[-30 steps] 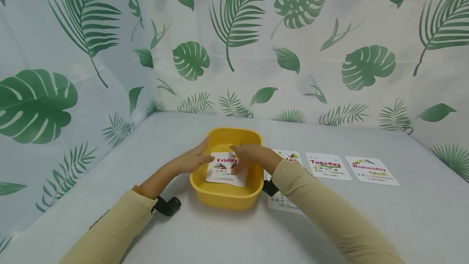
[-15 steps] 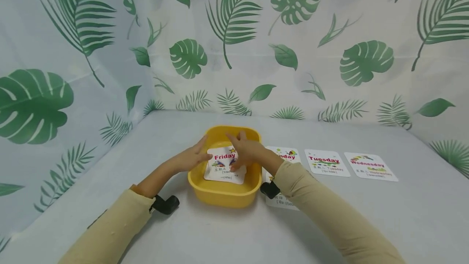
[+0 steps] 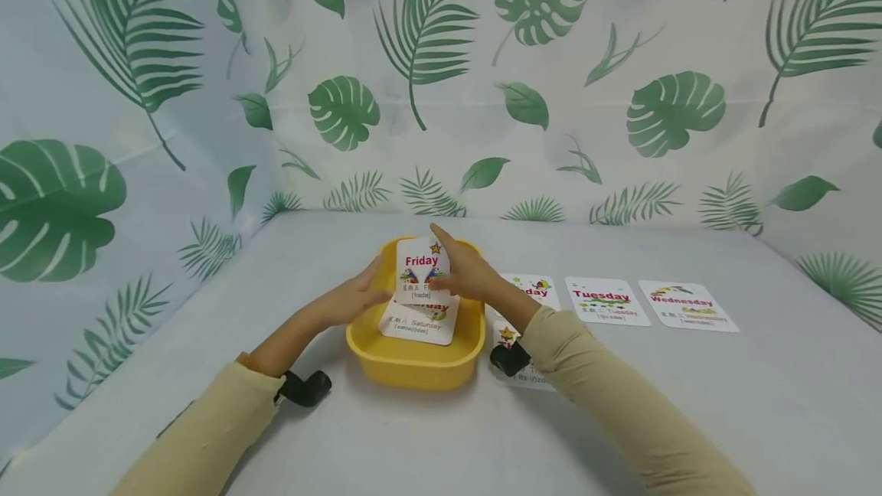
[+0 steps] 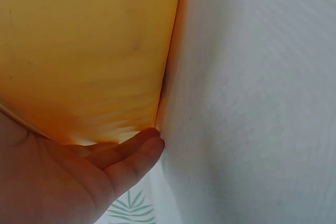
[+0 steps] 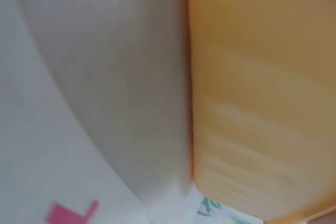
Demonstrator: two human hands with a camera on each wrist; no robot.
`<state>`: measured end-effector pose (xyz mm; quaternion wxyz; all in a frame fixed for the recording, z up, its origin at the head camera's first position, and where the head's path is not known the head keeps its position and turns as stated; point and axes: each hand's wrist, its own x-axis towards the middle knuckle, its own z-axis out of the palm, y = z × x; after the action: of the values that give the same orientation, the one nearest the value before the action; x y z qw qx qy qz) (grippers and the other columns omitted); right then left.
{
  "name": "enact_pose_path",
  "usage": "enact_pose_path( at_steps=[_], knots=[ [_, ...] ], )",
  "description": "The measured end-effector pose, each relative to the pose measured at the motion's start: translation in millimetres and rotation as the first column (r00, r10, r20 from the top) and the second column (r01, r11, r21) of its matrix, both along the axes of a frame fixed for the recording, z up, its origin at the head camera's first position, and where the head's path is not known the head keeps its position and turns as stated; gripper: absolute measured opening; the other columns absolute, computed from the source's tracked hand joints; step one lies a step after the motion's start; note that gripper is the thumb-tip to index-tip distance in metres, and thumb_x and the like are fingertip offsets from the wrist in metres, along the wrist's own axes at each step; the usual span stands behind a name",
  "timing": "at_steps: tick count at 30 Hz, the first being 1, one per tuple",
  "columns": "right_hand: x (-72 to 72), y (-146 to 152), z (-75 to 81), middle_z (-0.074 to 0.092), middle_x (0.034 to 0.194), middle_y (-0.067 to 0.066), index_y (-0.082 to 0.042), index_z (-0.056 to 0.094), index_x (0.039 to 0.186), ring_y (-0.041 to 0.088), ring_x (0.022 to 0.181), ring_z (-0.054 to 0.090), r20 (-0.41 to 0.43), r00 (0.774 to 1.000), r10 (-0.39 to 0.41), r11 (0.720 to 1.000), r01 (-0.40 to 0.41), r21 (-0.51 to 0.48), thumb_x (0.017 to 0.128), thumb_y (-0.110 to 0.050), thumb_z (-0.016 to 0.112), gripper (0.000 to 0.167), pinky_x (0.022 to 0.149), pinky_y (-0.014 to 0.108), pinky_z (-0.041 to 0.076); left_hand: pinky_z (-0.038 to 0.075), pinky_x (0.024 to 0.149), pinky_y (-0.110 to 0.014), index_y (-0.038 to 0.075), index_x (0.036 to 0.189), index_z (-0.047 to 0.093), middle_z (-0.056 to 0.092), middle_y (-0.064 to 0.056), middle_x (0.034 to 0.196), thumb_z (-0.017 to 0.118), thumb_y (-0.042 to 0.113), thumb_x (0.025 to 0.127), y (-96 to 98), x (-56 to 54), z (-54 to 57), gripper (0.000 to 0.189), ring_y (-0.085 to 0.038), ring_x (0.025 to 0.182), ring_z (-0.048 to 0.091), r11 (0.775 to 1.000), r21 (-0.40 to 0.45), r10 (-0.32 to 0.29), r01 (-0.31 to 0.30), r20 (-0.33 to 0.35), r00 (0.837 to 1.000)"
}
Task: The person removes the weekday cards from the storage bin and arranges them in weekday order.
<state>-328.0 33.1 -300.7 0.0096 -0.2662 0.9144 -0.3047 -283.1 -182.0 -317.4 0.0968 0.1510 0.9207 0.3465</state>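
Head view: the right hand [image 3: 465, 270] pinches the Friday card [image 3: 413, 270] by its right edge, above the yellow basin [image 3: 420, 372]. The left hand [image 3: 351, 298] lies at the rim, fingers nearly straight along the outer wall; how firmly it presses I cannot tell.

Held at one edge, the card could swivel or drop back onto the Saturday card [image 3: 416, 327] just below the right hand. A bump against the wall might slide the basin, and the low right wrist could nudge the card under it [image 3: 524, 381].

Counted: one basin, between two hands; six cards visible, two at the basin, four on the desk [image 3: 386, 442] rightward of the basin, including the Tuesday card [image 3: 606, 302] and Wednesday card [image 3: 687, 306].
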Motion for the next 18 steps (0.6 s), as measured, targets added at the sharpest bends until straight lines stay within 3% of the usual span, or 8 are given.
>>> enact_pose_path(
  at_steps=[2, 6, 12, 18],
  knots=[
    [1.3, 2, -0.3, 0.059, 0.114, 0.016, -0.021, 0.008, 0.148, 0.019, 0.063, 0.06, -0.002, 1.0, -0.009, 0.999, 0.009, -0.049, 0.082, -0.015, 0.067, 0.089, 0.059, 0.027, 0.053, 0.005, 0.114, -0.046, 0.003, 0.145, -0.007, -0.005, -0.017, 0.153, 0.038, 0.028, 0.096, 0.4, 0.3, 0.8, 0.071, -0.033, 0.141, 0.001, 1.0, -0.008, -0.003, 0.003, -0.01, 1.0],
    [6.3, 3, -3.4, 0.064, 0.101, 0.014, -0.023, 0.009, 0.148, 0.015, 0.056, 0.056, -0.054, 0.998, -0.035, 0.988, 0.026, -0.154, 0.087, -0.016, 0.061, 0.081, 0.054, 0.023, 0.05, 0.006, 0.114, -0.047, 0.002, 0.145, -0.007, -0.004, -0.017, 0.153, 0.038, 0.026, 0.096, -0.2, 2.7, 0.1, 0.071, -0.033, 0.141, 0.002, 1.0, 0.01, 0.0, 0.0, -0.01, 1.0],
    [16.9, 19, -6.7, 0.06, 0.071, 0.012, -0.018, 0.015, 0.147, 0.024, 0.051, 0.056, -0.101, 0.993, -0.062, 0.956, 0.03, -0.292, 0.089, -0.018, 0.058, 0.073, 0.047, 0.023, 0.048, 0.007, 0.113, -0.049, 0.005, 0.146, -0.008, -0.005, -0.016, 0.153, 0.039, 0.026, 0.096, -0.4, 3.3, -2.8, 0.072, -0.033, 0.141, 0.001, 0.999, 0.041, 0.009, -0.01, 0.029, 1.0],
    [31.7, 55, 7.9, 0.065, 0.076, 0.011, -0.017, 0.017, 0.147, 0.023, 0.049, 0.056, -0.043, 0.996, -0.075, 0.943, 0.057, -0.329, 0.087, -0.019, 0.06, 0.073, 0.05, 0.034, 0.051, 0.007, 0.113, -0.049, 0.006, 0.146, -0.008, -0.004, -0.015, 0.153, 0.04, 0.028, 0.096, 0.5, 0.8, -1.6, 0.073, -0.033, 0.141, 0.002, 0.999, 0.039, 0.024, -0.026, 0.038, 0.999]
  ],
)
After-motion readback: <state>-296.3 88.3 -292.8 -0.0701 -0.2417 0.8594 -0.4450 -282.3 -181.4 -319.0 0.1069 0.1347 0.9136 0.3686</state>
